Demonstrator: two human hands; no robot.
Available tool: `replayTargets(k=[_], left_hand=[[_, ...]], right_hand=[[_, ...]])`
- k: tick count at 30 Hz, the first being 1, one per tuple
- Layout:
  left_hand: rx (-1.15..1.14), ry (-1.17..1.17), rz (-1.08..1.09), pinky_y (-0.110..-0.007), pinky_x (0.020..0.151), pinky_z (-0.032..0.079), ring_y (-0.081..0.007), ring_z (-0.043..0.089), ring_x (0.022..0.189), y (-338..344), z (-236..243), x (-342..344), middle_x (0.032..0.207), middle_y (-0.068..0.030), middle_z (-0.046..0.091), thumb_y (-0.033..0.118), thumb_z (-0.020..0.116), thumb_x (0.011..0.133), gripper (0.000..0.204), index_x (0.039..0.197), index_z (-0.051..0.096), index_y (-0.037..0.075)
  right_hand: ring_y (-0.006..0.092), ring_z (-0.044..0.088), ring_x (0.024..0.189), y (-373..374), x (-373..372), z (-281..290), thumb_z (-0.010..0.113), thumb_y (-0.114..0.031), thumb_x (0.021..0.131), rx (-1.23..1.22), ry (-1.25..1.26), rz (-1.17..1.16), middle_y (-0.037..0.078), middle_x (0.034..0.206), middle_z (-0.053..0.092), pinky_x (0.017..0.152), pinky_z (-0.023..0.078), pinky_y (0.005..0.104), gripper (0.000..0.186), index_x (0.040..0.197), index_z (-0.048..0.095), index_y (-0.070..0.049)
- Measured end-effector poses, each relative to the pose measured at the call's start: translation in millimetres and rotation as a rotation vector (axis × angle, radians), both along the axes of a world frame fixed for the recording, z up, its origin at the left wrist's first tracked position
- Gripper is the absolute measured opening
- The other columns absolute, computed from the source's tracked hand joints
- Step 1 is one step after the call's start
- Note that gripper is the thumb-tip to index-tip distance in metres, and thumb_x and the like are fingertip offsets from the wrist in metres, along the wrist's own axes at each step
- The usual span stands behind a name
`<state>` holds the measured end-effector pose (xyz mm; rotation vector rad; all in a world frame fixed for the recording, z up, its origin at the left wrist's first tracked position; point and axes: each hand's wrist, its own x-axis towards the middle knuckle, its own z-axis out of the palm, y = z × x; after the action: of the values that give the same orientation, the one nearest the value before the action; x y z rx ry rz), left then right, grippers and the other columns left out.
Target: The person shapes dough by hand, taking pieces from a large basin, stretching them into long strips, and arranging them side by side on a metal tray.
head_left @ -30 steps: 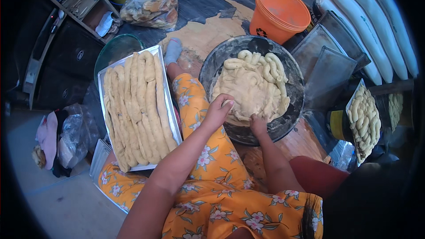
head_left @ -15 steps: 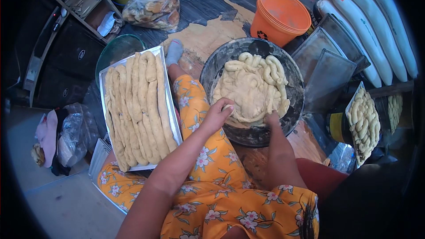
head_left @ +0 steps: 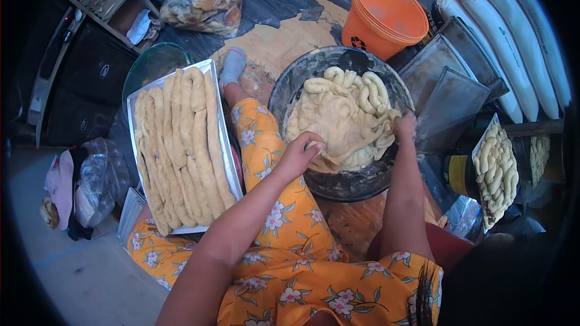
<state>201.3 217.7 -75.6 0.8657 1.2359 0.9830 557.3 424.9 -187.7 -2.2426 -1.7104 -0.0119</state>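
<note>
A wide black basin point(head_left: 338, 190) holds a mass of pale dough point(head_left: 329, 115), with thick dough ropes point(head_left: 374, 93) coiled along its far right side. My right hand point(head_left: 405, 127) is closed on the dough's right edge, and a stretched flap runs from it to the mass. Over the near left rim my left hand point(head_left: 301, 157) is closed, a pale bit of dough showing between thumb and fingers. Left of the basin, a metal tray point(head_left: 225, 145) lies tilted on my lap, covered with long dough ropes point(head_left: 181, 151) side by side.
An orange bucket point(head_left: 386, 21) stands behind the basin, with metal trays point(head_left: 450, 102) leaning to its right beside white sacks point(head_left: 501, 36). Another tray of shaped dough point(head_left: 495, 169) is at far right. A bag of bread point(head_left: 202, 3) and a green tub point(head_left: 151, 66) lie back left.
My right hand has moved right and away from me, from the near part of the basin to its right rim, drawing dough with it. My left hand has hardly moved.
</note>
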Motion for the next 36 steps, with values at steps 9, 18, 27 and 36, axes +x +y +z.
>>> replayTargets(k=[9, 18, 27, 36], left_hand=[[0.083, 0.171, 0.058, -0.026, 0.081, 0.044, -0.0119, 0.055, 0.091, -8.6, -15.4, -14.0, 0.097, -0.0063, 0.062, 0.017, 0.061, 0.090, 0.021, 0.104, 0.056, 0.003], [0.075, 0.113, -0.034, -0.024, 0.083, 0.041, -0.0093, 0.051, 0.093, -4.4, -4.5, -5.4, 0.100, -0.0034, 0.059, 0.016, 0.060, 0.091, 0.022, 0.109, 0.056, 0.002], [0.054, 0.126, -0.024, -0.024, 0.082, 0.042, -0.0091, 0.051, 0.092, -9.1, -9.1, -8.8, 0.099, -0.0030, 0.059, 0.015, 0.061, 0.091, 0.022, 0.108, 0.058, 0.002], [-0.199, 0.394, -0.224, -0.029, 0.080, 0.047, -0.0233, 0.061, 0.093, 3.5, -4.8, -5.8, 0.112, -0.0172, 0.060, 0.029, 0.071, 0.079, 0.056, 0.124, 0.052, 0.000]], right_hand=[[0.0393, 0.059, 0.074, -154.2, -102.0, -124.2, 0.069, -0.006, 0.072, 0.210, 0.147, 0.136, 0.015, 0.075, 0.056, 0.076, 0.050, 0.0479, 0.044, 0.112, 0.049, -0.003], [0.0228, 0.060, 0.069, -124.7, -72.7, -199.0, 0.061, -0.016, 0.082, -0.050, 1.515, -0.668, 0.007, 0.074, 0.056, 0.068, 0.048, 0.0464, 0.025, 0.102, 0.054, -0.002], [0.0170, 0.048, 0.050, -148.0, -130.6, -102.6, 0.053, -0.018, 0.088, -0.480, 1.384, -0.225, 0.004, 0.064, 0.049, 0.047, 0.044, 0.0342, 0.013, 0.093, 0.049, -0.007], [0.0222, 0.063, 0.086, -173.9, -167.2, -2.7, 0.050, -0.010, 0.087, -0.464, 1.945, -0.008, 0.012, 0.096, 0.060, 0.073, 0.053, 0.0352, 0.032, 0.118, 0.040, -0.007]])
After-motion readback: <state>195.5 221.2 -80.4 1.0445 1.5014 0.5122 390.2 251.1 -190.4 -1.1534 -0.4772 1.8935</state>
